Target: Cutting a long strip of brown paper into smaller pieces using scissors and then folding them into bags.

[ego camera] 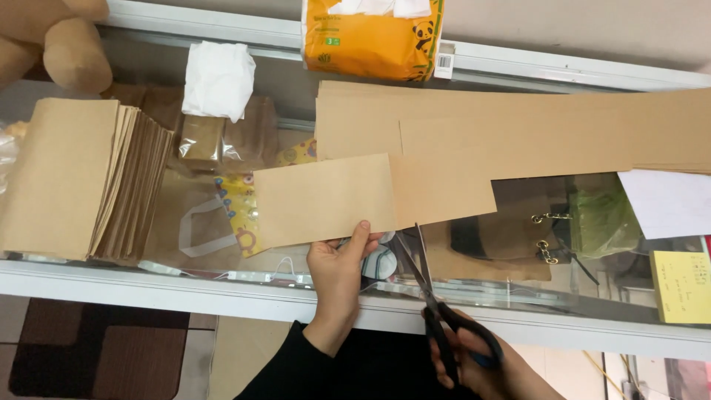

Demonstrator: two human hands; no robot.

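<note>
**A:** Pinched between thumb and fingers, that's how our left hand (337,270) had the brown paper strip (326,200), grabbing its lower edge over the glass counter (518,296).

**B:** Yep, and our right hand (481,367) was curled tight through the black scissors (429,289) handles, blades spread at the strip's bottom edge, just right of the thumb.

**A:** We also had a stack of brown sheets (70,178) off to the left, an orange tissue pack (370,37) up top, and a yellow notepad (681,285) far right.

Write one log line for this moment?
left hand: holds brown paper | right hand: holds scissors, blades open at paper edge | nearby: paper stack
</note>
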